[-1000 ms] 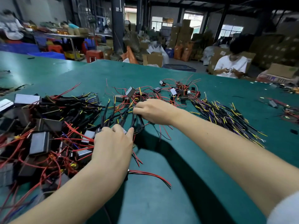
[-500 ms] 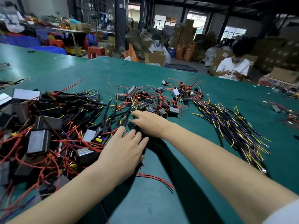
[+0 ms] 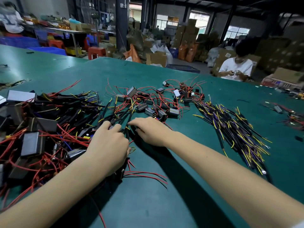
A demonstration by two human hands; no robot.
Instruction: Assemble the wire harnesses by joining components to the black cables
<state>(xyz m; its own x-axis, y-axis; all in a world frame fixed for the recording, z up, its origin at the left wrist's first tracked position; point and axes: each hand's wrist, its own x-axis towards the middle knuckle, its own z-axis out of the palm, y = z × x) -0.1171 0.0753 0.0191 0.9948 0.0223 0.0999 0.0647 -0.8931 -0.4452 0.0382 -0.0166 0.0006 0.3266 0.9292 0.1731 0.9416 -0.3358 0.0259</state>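
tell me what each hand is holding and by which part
Both the left hand and the right hand rest fingers-down on the bunch of black cables, near its close end. Whether either grips a cable cannot be told.

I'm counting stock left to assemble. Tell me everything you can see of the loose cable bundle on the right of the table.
The cable bundle is a loose heap of thin black cables with yellow and purple wire ends sticking out, a few ending in small metal terminals. It lies flat on the green table, fanned from near the small boxes toward the near right. Neither hand touches it.
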